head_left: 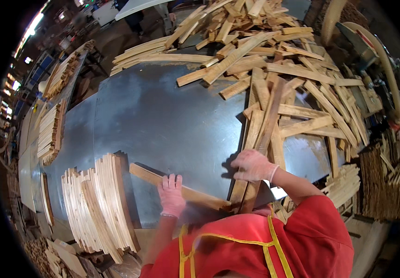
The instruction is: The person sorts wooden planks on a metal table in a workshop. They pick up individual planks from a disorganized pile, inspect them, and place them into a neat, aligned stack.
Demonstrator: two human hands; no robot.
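My left hand [171, 197], in a pale pink work glove, is closed over a wooden slat [204, 198] that lies slantwise near the front of the metal table. To the right, my right hand [254, 166], gloved alike, has its fingers curled over long slats pointing away from me. One of these is a darker brown slat [271, 118]; a paler slat [254, 129] runs beside it. The palm side of the right hand is hidden. At the left lies a row of pale slats [109, 199] set side by side, with one slat [95, 213] lying across the top.
A loose heap of wooden slats [255, 55] covers the table's far right. The dark metal tabletop [163, 111] spreads before me. Another row of slats [50, 132] lies at the far left. Stacked wood [390, 185] and a ribbed hose [392, 78] stand on the right.
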